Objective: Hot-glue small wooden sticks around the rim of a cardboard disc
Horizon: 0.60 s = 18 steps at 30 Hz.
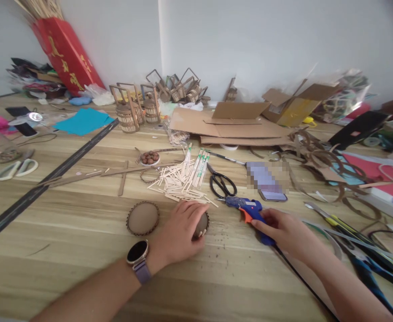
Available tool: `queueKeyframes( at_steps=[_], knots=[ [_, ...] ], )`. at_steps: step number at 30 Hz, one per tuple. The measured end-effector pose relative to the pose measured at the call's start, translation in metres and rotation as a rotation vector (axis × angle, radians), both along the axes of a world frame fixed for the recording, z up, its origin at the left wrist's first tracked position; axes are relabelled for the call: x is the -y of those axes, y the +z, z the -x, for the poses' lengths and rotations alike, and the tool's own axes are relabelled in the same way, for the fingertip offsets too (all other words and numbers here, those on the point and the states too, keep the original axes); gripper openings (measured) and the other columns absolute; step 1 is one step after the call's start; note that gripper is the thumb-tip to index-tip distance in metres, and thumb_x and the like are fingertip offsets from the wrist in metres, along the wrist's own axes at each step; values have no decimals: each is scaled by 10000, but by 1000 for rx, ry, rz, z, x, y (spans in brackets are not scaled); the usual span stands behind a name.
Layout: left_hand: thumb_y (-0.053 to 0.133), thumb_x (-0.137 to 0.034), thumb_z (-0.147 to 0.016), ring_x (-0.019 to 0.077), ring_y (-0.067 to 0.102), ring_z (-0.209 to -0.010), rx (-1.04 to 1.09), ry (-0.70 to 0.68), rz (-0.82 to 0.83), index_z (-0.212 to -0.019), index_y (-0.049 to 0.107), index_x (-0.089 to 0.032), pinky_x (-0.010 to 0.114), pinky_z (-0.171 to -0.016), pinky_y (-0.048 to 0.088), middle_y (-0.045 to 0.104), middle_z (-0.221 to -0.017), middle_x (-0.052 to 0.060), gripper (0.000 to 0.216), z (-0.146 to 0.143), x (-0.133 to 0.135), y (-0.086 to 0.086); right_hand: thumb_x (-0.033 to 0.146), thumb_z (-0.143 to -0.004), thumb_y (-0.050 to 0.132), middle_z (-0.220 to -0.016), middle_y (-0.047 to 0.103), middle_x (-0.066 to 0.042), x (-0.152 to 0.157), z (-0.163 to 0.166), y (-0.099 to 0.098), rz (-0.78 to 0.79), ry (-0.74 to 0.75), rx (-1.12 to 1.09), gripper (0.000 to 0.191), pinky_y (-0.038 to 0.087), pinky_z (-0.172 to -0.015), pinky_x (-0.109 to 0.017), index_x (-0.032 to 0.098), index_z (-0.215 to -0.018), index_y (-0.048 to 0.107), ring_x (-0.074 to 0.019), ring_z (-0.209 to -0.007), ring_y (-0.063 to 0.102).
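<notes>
My left hand (179, 232) curves over a small round brown disc (202, 223) with a scalloped edge, fingers along its far side and thumb at its near side. Short pale stick pieces show on the disc beside the thumb; the hand hides the rest. A second disc (143, 218) of the same kind lies flat to the left. Wrapped round the handle of a blue glue gun (250, 208) with an orange trigger, my right hand (280, 230) holds it with its nozzle to the left. Beyond the left hand is a loose pile of short wooden sticks (176, 179).
Black-handled scissors (223, 184) lie just beyond the glue gun, near a phone (266, 181). Pliers (354, 255) and brown strips (347, 188) crowd the right side. Small lidded baskets (127, 118), a bowl of brown beads (150, 158) and flat cardboard (230, 125) stand farther back.
</notes>
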<state>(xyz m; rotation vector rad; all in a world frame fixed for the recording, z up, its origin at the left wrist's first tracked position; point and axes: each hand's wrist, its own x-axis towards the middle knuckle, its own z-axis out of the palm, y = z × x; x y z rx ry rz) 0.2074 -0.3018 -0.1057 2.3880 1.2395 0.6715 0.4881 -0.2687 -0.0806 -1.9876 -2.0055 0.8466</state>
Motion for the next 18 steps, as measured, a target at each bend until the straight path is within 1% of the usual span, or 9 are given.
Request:
queueKeyframes(
  at_steps=[4,6,9,10,12,14,15,16,18],
  knots=[
    [557,-108,-716,259,389,-1308,16,-45,28,-1374,388,-146,440,-1138,319,500,-1383,117,680,2,-1,0,529,-729,671,-636,621,4,8,-4,10,48,-38,-454,345,410,-531,-265,196,-794,607,-158,-576,545],
    [555,-102,-711,263,386,-1308,13,-56,40,-1371,393,-140,445,-1139,318,502,-1377,121,680,2,-1,0,478,-699,737,-669,620,12,15,-2,14,73,-134,-657,324,421,-566,-257,202,-823,621,-153,-618,556],
    [554,-99,-710,269,380,-1314,12,-56,40,-1374,388,-156,463,-1141,312,495,-1386,115,687,2,-1,1,393,-632,793,-695,628,8,23,5,15,192,-279,-911,293,437,-618,-275,214,-815,651,-164,-658,565],
    [553,-98,-710,270,379,-1316,11,-55,40,-1375,387,-162,470,-1141,311,493,-1388,112,689,2,-1,1,367,-603,805,-687,614,11,24,8,13,235,-289,-998,288,434,-613,-282,219,-802,658,-159,-639,548],
    [555,-99,-709,273,378,-1318,4,-51,41,-1375,386,-164,475,-1141,310,492,-1390,113,690,1,-1,0,333,-553,821,-654,564,23,24,15,9,314,-239,-1153,278,410,-571,-283,219,-751,663,-137,-579,487],
    [553,-100,-709,271,378,-1317,-2,-45,41,-1373,390,-151,469,-1144,308,493,-1388,118,685,1,0,0,329,-528,836,-635,527,24,23,20,3,369,-166,-1240,273,378,-530,-273,207,-690,652,-121,-549,442],
    [553,-101,-709,269,378,-1316,-5,-45,42,-1373,392,-142,463,-1147,304,492,-1387,120,685,1,0,0,340,-536,837,-639,531,17,22,22,0,380,-134,-1240,273,362,-517,-266,199,-676,650,-117,-546,435],
    [554,-101,-707,267,375,-1317,-7,-45,42,-1375,390,-136,458,-1151,300,489,-1390,122,689,2,0,0,353,-556,834,-658,549,8,21,23,-4,378,-104,-1211,273,352,-514,-261,192,-686,656,-114,-547,432],
    [554,-99,-703,263,372,-1320,-10,-50,44,-1382,384,-129,451,-1156,293,484,-1395,123,700,2,-1,1,385,-612,812,-697,588,-7,21,22,-10,328,-53,-1075,277,342,-513,-253,180,-742,678,-108,-547,428]
  ],
)
